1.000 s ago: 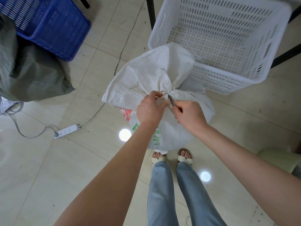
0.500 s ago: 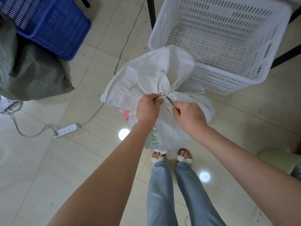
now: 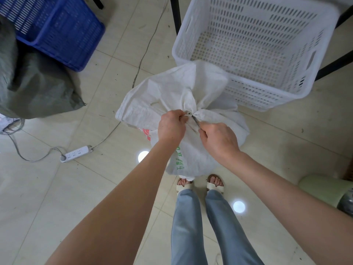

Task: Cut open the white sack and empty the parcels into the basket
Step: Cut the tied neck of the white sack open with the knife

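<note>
L: my left hand [image 3: 171,127] pinches the tied neck of the sack [image 3: 183,96] | R: my right hand [image 3: 219,138] grasps a thin dark tool [image 3: 196,121], tip at that neck, beside my left fingers | SACK: upright on floor [image 3: 95,188], between my feet [image 3: 215,183] and the basket [image 3: 248,96], top overlapping the basket's near left corner

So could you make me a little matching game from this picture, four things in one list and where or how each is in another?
1. white sack
2. white basket
3. blue crate
4. cutter

A. gripped by the right hand, tip at the tied neck
B. empty, just beyond the sack
C. on the floor, far left
D. neck pinched by the left hand

Pairs: 1-D, 2-B, 3-C, 4-A
</note>
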Demonstrator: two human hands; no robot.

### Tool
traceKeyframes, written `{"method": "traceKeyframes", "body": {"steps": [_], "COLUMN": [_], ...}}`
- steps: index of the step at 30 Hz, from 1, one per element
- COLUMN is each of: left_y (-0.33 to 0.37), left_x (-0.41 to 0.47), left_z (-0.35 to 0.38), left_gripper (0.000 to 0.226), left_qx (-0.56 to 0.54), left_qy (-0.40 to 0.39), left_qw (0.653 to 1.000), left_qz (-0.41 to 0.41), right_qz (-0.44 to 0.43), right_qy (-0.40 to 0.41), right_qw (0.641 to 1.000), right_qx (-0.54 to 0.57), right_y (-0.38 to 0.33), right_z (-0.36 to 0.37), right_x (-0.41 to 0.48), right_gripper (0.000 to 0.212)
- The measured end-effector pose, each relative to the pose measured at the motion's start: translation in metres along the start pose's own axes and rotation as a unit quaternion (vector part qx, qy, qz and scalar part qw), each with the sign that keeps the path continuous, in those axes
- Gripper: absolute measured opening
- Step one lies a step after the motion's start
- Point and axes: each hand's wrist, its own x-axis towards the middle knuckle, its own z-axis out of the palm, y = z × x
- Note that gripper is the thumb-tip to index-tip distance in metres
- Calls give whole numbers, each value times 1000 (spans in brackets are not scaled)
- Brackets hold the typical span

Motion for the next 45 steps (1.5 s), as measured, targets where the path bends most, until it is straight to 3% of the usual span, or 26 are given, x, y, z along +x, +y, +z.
{"method": "traceKeyframes", "body": {"steps": [6,11,14,18,20,23,27,33,38,42,45], "left_y": [2,-8,-4,-3,0,3,2,10,13,16,16], "left_x": [-2,-8,-19,-10,-10,-8,-4,-3,2,-7,-9], "left_z": [-2,-3,0,-5,-4,-2,-1,5,-2,-2,4], "left_gripper": [22,19,19,19,20,19,17,25,13,18,28], "left_qx": [15,34,22,21,28,22,-2,-29,-70,-64,-47], "left_qy": [-19,-35,-34,-10,-4,12,30,47,83,61,41], "left_qw": [1000,999,999,1000,999,999,999,998,993,995,997], "left_qz": [6,-4,10,8,18,35,37,7,-45,-55,-52], "right_qz": [13,-41,-23,75,125,186,213,285,331,339,339], "right_qy": [-27,31,60,67,45,24,-2,6,-17,-9,-5], "right_qw": [1000,999,996,981,967,942,918,843,785,771,753], "right_qx": [-5,8,63,165,217,277,334,455,523,539,564], "right_y": [-1,-7,-8,16,18,15,16,21,25,25,22], "right_z": [-4,-15,-23,-13,-6,5,9,13,12,11,9], "right_x": [6,15,25,17,26,44,57,55,57,56,55], "right_gripper": [28,26,26,24,24,42,22,33,35,34,20]}}
